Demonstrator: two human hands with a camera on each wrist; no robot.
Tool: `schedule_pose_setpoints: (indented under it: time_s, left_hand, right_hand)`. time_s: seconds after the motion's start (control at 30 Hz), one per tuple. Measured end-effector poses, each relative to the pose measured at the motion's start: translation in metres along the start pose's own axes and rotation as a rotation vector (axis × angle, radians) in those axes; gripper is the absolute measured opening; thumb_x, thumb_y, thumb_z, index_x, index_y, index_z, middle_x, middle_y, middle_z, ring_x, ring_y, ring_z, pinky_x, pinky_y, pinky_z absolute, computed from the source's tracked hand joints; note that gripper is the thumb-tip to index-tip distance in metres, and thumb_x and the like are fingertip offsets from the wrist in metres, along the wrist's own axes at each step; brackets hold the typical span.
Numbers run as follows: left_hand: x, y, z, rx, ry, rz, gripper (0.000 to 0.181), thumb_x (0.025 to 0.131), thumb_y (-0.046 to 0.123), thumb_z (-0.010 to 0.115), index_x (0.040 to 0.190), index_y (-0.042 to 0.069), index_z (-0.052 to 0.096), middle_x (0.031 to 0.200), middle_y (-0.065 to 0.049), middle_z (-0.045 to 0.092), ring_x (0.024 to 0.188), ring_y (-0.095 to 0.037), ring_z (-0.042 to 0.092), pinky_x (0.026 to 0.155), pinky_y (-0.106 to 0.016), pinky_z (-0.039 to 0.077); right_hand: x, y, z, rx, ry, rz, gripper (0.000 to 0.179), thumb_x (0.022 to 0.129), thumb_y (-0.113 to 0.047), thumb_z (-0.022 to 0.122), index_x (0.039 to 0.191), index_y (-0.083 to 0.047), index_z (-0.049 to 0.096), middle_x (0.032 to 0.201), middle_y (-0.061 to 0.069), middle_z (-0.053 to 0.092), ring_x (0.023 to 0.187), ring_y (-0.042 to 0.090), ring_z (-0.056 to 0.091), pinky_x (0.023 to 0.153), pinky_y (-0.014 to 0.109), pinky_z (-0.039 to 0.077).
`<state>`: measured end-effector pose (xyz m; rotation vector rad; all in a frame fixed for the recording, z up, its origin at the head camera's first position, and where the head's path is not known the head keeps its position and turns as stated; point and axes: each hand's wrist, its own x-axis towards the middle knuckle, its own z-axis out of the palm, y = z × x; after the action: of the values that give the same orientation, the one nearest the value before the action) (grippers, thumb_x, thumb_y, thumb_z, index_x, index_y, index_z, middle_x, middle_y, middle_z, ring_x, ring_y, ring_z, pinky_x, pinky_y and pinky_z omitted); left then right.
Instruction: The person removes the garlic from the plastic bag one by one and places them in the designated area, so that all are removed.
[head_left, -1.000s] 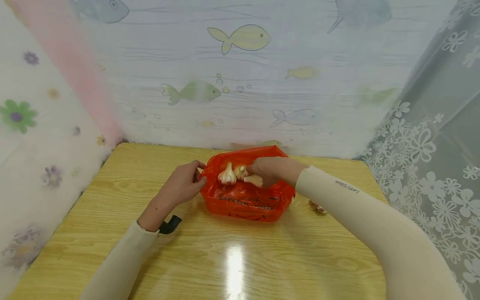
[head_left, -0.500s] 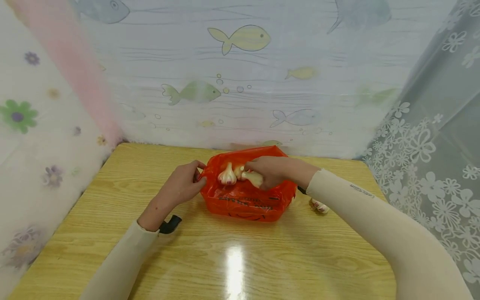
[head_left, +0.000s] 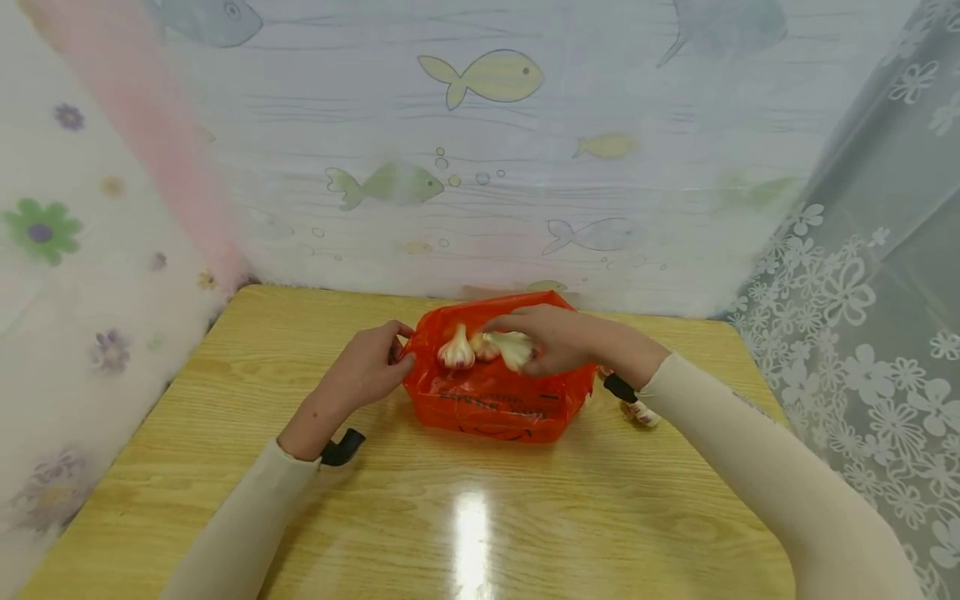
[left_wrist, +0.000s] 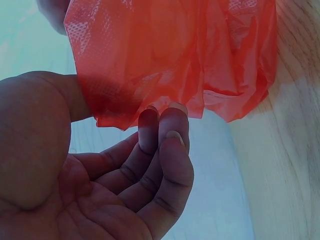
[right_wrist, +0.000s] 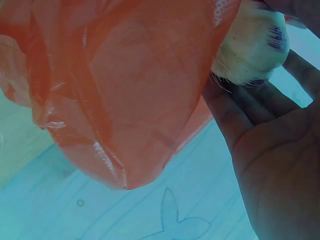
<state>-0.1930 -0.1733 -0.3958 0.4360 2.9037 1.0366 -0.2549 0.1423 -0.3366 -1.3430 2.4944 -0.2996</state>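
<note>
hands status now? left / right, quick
Left hand: pinches the rim of the orange plastic bag.
Right hand: holds a garlic bulb over the bag.

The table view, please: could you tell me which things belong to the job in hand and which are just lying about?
In use:
orange bag, left hand pinching its rim
garlic bulb held by right hand
garlic in the bag

Lying about:
loose garlic on wooden table
fish-print curtain

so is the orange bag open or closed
Open: the orange bag gapes upward, garlic bulbs showing inside; the left hand holds its rim.
</note>
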Motion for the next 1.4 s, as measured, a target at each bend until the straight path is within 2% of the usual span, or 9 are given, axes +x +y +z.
schedule_pose_setpoints:
  time_s: [0.13,0.3,0.43,0.53,0.7,0.83,0.97,1.2,1.4]
  left_hand:
    - [0.0,0.0,0.0,0.001,0.001,0.004,0.038,0.101,0.016,0.064,0.134,-0.001,0.059,0.077,-0.003,0.061,0.06,-0.018,0.053,0.062,-0.035,0.049]
    - [0.0,-0.002,0.0,0.009,0.011,0.014,0.036,0.101,0.015,0.065,0.132,-0.002,0.061,0.078,-0.004,0.061,0.062,-0.018,0.054,0.061,-0.033,0.048]
    - [-0.001,-0.002,-0.001,0.007,0.015,0.01,0.036,0.101,0.016,0.064,0.132,-0.002,0.061,0.079,-0.004,0.061,0.063,-0.018,0.054,0.061,-0.034,0.047]
    - [-0.001,-0.001,-0.001,0.007,0.011,0.003,0.036,0.101,0.016,0.064,0.132,-0.002,0.06,0.079,-0.004,0.061,0.063,-0.018,0.054,0.062,-0.034,0.048]
    - [0.0,-0.002,-0.001,0.006,0.009,0.002,0.036,0.101,0.016,0.064,0.132,-0.002,0.06,0.078,-0.004,0.061,0.063,-0.018,0.054,0.062,-0.034,0.048]
    - [0.0,-0.002,-0.001,0.004,0.007,0.0,0.037,0.101,0.016,0.064,0.133,-0.002,0.06,0.079,-0.004,0.062,0.063,-0.018,0.054,0.061,-0.034,0.048]
    - [0.001,-0.002,-0.001,0.007,0.006,-0.002,0.037,0.101,0.016,0.065,0.133,-0.002,0.06,0.08,-0.004,0.062,0.063,-0.018,0.054,0.061,-0.034,0.049]
    - [0.001,-0.002,-0.001,0.016,0.004,-0.011,0.038,0.101,0.016,0.064,0.134,-0.001,0.059,0.081,-0.005,0.063,0.064,-0.018,0.055,0.062,-0.033,0.049]
    - [0.001,-0.002,0.0,0.018,0.005,-0.009,0.037,0.102,0.016,0.064,0.134,-0.001,0.059,0.08,-0.004,0.063,0.064,-0.018,0.055,0.061,-0.034,0.049]
  right_hand:
    - [-0.007,0.003,0.0,0.041,0.031,0.005,0.07,0.093,-0.018,0.075,0.158,-0.015,0.05,0.152,0.001,0.056,0.08,0.011,0.059,0.082,0.036,0.053]
    - [-0.018,0.005,-0.001,0.046,0.077,-0.002,0.071,0.094,-0.021,0.077,0.158,-0.012,0.048,0.153,0.003,0.056,0.089,0.017,0.057,0.09,0.041,0.05]
    - [-0.027,0.004,-0.004,0.039,0.122,-0.006,0.072,0.093,-0.023,0.079,0.158,-0.013,0.049,0.154,0.003,0.056,0.109,0.023,0.061,0.098,0.046,0.05]
    - [-0.033,0.004,-0.004,0.044,0.166,-0.023,0.071,0.093,-0.022,0.08,0.156,-0.01,0.05,0.15,0.004,0.059,0.121,0.025,0.06,0.1,0.047,0.05]
    - [-0.044,0.003,-0.006,0.065,0.226,-0.028,0.071,0.092,-0.022,0.081,0.156,-0.012,0.052,0.141,0.002,0.063,0.107,0.021,0.058,0.089,0.043,0.05]
    - [-0.054,0.002,-0.006,0.078,0.236,0.002,0.073,0.092,-0.024,0.082,0.158,-0.017,0.05,0.144,-0.001,0.06,0.112,0.019,0.057,0.092,0.042,0.051]
    - [-0.064,0.002,-0.005,0.103,0.25,0.016,0.075,0.094,-0.023,0.081,0.16,-0.021,0.046,0.15,0.0,0.057,0.124,0.02,0.059,0.098,0.046,0.053]
    - [-0.082,0.004,-0.004,0.151,0.324,-0.012,0.075,0.093,-0.017,0.083,0.159,-0.012,0.047,0.152,0.005,0.058,0.131,0.025,0.061,0.104,0.05,0.053]
    - [-0.098,0.01,-0.002,0.158,0.364,0.006,0.075,0.093,-0.015,0.083,0.158,-0.008,0.048,0.156,0.01,0.055,0.135,0.028,0.06,0.106,0.053,0.051]
